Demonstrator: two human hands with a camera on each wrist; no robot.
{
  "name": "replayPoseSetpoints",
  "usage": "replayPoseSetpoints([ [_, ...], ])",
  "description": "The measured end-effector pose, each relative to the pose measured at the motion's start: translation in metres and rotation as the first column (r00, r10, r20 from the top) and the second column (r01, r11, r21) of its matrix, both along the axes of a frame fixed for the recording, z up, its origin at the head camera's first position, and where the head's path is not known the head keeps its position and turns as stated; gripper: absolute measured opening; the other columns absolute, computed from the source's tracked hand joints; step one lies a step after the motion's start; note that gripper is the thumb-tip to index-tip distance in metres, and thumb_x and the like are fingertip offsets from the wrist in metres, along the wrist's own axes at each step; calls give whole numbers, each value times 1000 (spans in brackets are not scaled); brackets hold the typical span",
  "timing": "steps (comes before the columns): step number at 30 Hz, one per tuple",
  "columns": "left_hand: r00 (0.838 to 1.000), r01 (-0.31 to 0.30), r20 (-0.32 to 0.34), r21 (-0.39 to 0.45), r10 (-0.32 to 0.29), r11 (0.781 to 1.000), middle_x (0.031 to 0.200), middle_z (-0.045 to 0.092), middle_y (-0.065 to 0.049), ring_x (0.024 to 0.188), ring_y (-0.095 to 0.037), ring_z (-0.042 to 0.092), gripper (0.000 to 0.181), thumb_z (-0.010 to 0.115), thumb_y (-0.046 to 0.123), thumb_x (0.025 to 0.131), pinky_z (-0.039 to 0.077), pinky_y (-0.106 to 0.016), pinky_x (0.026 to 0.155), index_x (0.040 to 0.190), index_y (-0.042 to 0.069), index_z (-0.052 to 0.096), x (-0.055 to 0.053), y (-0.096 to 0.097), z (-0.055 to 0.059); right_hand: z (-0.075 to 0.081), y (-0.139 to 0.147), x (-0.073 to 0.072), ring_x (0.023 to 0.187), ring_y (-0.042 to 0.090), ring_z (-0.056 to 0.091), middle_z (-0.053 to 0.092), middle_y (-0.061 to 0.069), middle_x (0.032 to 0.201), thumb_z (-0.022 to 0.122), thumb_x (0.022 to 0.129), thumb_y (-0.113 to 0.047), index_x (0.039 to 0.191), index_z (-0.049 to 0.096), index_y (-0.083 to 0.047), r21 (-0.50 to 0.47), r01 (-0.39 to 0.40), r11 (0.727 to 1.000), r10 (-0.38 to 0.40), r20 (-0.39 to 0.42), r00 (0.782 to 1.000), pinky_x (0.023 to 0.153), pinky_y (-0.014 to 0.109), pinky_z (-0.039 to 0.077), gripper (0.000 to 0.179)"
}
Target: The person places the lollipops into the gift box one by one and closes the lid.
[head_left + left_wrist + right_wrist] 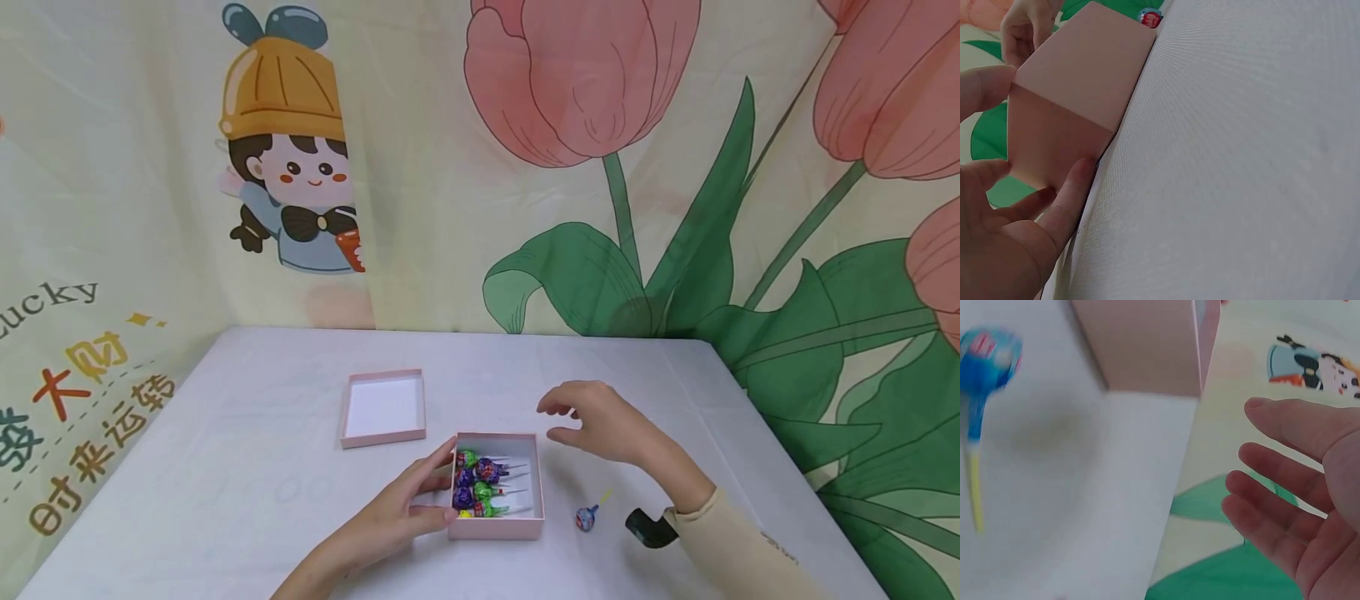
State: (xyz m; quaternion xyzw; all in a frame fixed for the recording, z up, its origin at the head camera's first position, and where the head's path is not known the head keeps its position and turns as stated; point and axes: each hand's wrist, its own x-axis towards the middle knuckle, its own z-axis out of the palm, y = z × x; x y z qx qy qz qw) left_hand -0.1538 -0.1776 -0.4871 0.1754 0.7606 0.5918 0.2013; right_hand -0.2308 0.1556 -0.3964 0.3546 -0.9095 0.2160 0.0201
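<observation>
A pink open-topped box (pixel 497 528) on the table contains several lollipops (pixel 487 471) in purple and green wrappers, their white sticks pointing right. My left hand (pixel 393 517) holds the box at its left side, thumb by the near corner and fingers along the wall; the left wrist view shows the fingertips against the pink cardboard (pixel 1085 69). To the right of the box, my right hand (pixel 600 423) hovers over the table with its fingers loosely bent and nothing in them. Below that hand lies a single blue-wrapped lollipop (pixel 586 518) with a yellow stick, also in the right wrist view.
Behind the box and to its left, a shallow pink lid (pixel 383 408) lies with its white inside up. A white cloth (pixel 247 467) covers the table. At the back hangs a curtain printed with tulips (pixel 585 75) and a cartoon figure. A black device (pixel 650 529) sits at the right sleeve.
</observation>
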Motion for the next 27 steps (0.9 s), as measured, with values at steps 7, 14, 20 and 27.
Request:
replayPoseSetpoints([
  [7, 1000, 11, -13, 0, -11, 1000, 175, 21, -14, 152, -40, 38, 87, 72, 26, 103, 46, -41, 113, 171, 35, 20, 0, -1, -1, 0, 43, -12, 103, 18, 67, 74, -5, 112, 88, 89, -13, 121, 76, -13, 40, 103, 994, -104, 19, 994, 88, 40, 61, 33],
  [14, 1000, 9, -7, 6, -9, 1000, 175, 21, -14, 153, -39, 38, 87, 73, 25, 102, 46, -18, 103, 171, 37, 20, -1, 0, -1, -18, 77, -28, 108, 23, 66, 73, -3, 114, 87, 89, -13, 123, 75, -12, 81, 156, 984, -162, 70, 984, 92, 43, 60, 36],
  [20, 1000, -2, 10, 15, 2, 1000, 175, 22, -14, 153, -39, 38, 88, 74, 25, 101, 46, -15, 100, 170, 38, 22, 0, 0, -1, -34, 98, -38, 108, 34, 67, 75, 9, 116, 86, 90, -10, 122, 75, -5, 60, 143, 988, -149, 113, 982, 95, 54, 58, 34],
  [27, 1000, -5, 7, 1, 5, 1000, 175, 23, -13, 152, -39, 39, 87, 74, 27, 101, 46, -22, 103, 170, 38, 22, 0, 0, -1, -46, 112, -40, 104, 29, 66, 75, 6, 115, 86, 91, -16, 120, 76, -5, 69, 152, 986, -160, 137, 977, 94, 51, 58, 33],
])
